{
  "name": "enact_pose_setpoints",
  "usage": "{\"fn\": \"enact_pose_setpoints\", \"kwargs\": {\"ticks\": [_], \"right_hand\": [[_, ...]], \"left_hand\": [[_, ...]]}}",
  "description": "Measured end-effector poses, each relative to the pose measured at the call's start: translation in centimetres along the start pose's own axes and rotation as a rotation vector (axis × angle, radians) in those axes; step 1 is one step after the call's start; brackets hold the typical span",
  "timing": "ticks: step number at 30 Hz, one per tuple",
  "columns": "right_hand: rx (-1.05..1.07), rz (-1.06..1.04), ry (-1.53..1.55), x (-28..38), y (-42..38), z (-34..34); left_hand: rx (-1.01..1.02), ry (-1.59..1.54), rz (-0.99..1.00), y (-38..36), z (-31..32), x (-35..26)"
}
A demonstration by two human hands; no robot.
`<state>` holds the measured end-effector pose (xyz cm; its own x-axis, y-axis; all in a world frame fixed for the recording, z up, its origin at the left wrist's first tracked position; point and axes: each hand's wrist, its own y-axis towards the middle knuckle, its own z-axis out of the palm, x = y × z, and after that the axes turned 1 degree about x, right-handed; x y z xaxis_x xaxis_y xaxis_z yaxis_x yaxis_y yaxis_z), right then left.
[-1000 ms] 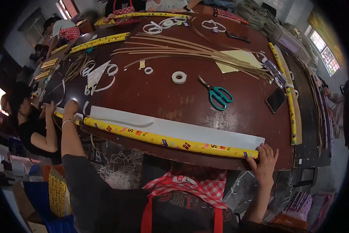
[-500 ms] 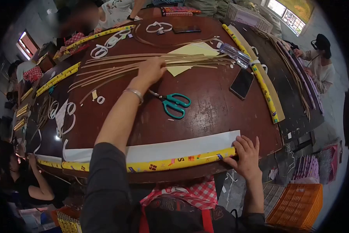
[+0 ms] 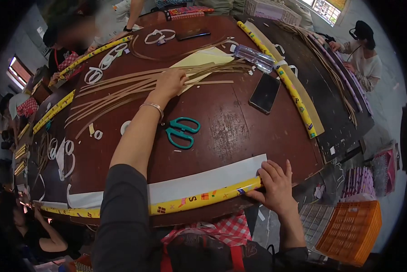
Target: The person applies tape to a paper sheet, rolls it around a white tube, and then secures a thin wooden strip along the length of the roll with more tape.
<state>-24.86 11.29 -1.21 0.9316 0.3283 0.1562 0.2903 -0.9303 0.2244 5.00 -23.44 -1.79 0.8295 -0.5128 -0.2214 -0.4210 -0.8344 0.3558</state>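
Observation:
My left hand (image 3: pixel 171 84), with a bracelet at the wrist, reaches across the table and is closed over a loose bundle of long thin brown strips (image 3: pixel 117 86). Just below it lie teal-handled scissors (image 3: pixel 183 133), their blades partly hidden by my wrist. A yellow patterned roll (image 3: pixel 212 196) runs along the near table edge, with a white sheet (image 3: pixel 212 174) extending behind it. My right hand (image 3: pixel 277 185) grips the roll's right end, thumb in front and fingers over the sheet's corner. My left forearm covers part of roll and sheet.
A black phone (image 3: pixel 264 93), a clear plastic bottle (image 3: pixel 254 59) and another yellow roll (image 3: pixel 298 99) lie to the right. Yellow paper (image 3: pixel 203 59) sits under the strips. White tape loops (image 3: pixel 67 147) are at left. People work around the table; an orange crate (image 3: pixel 351 231) stands lower right.
The view has turned, so the tabletop sits further left in it. My left hand has moved slightly right along the strips. My right hand stays on the roll's end.

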Motion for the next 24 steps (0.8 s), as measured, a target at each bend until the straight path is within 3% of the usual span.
{"fn": "enact_pose_setpoints", "kwargs": {"ticks": [2, 4, 8, 10, 14, 20, 24], "right_hand": [[-0.010, -0.009, 0.002, 0.0, 0.0, 0.1], [0.014, 0.019, -0.006, 0.1, 0.0, 0.1], [0.014, 0.015, 0.002, 0.1, 0.0, 0.1], [-0.009, -0.005, -0.006, 0.0, 0.0, 0.3], [-0.036, -0.008, 0.014, -0.1, -0.1, 0.5], [-0.037, 0.005, 0.019, 0.0, -0.1, 0.5], [-0.036, 0.017, 0.035, 0.0, -0.1, 0.5]], "left_hand": [[0.033, 0.001, 0.009, -0.5, -1.1, -0.4], [-0.129, 0.009, 0.087, -1.1, -1.8, -0.4], [-0.130, -0.147, 0.150, -3.4, -5.9, -2.7], [-0.026, -0.261, 0.265, -6.2, -9.2, -4.6], [0.224, -0.278, 0.164, -13.2, -12.9, -7.0], [0.505, -0.571, -0.052, -21.0, -13.9, -9.1], [0.532, -0.754, 0.062, -24.2, -14.3, -10.3]]}}
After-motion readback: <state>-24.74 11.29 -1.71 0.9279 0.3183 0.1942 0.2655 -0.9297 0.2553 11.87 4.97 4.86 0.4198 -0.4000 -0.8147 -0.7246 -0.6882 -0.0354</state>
